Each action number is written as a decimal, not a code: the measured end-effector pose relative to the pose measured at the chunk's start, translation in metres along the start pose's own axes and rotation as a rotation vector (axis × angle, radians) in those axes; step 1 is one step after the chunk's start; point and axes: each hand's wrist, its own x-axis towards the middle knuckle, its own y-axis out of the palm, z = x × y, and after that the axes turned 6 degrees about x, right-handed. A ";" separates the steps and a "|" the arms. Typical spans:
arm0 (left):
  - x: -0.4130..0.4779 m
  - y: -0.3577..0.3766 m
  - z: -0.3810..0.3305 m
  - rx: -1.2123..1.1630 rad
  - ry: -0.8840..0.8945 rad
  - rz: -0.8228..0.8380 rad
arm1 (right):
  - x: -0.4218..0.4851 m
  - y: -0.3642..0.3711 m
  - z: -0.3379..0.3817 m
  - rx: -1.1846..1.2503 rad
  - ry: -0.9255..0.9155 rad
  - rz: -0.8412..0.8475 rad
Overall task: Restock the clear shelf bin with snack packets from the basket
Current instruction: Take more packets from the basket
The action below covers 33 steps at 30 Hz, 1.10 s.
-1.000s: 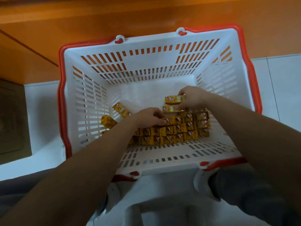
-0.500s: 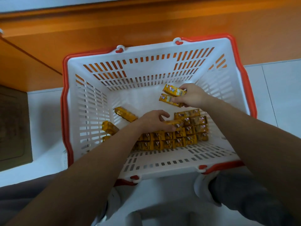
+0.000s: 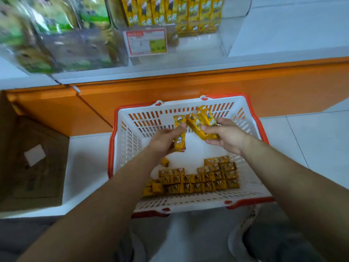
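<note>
Snack packets (image 3: 200, 179) lie in rows at the near end of the white basket (image 3: 130, 148) on the floor. Above its far half, the left hand (image 3: 164, 140) pinches one yellow packet (image 3: 179, 138) and the right hand (image 3: 226, 137) grips a bunch of packets (image 3: 201, 125), the two hands nearly touching. Restocking looks about midway: the clear shelf bin (image 3: 229, 31) above holds upright packets at its back with bare room in front, and many rows remain below. The way up is open, though the orange shelf edge (image 3: 188, 82) juts between, the bin's front wall with its price label (image 3: 146, 42) must be cleared, and a cardboard box (image 3: 34, 163) sits left.
</note>
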 end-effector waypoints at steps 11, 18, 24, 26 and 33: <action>-0.100 -0.019 -0.116 -0.147 0.288 -0.015 | -0.106 0.079 0.111 -0.133 -0.207 0.162; -0.143 -0.012 -0.166 -0.145 0.316 -0.114 | -0.160 0.106 0.151 -0.221 -0.388 0.134; -0.151 -0.013 -0.166 -0.109 0.423 -0.170 | -0.158 0.122 0.148 -0.284 -0.482 0.146; -0.150 -0.020 -0.169 -0.142 0.392 -0.165 | -0.152 0.126 0.151 -0.264 -0.461 0.166; -0.143 -0.048 -0.183 -0.102 0.442 -0.139 | -0.143 0.125 0.166 0.019 -0.305 0.397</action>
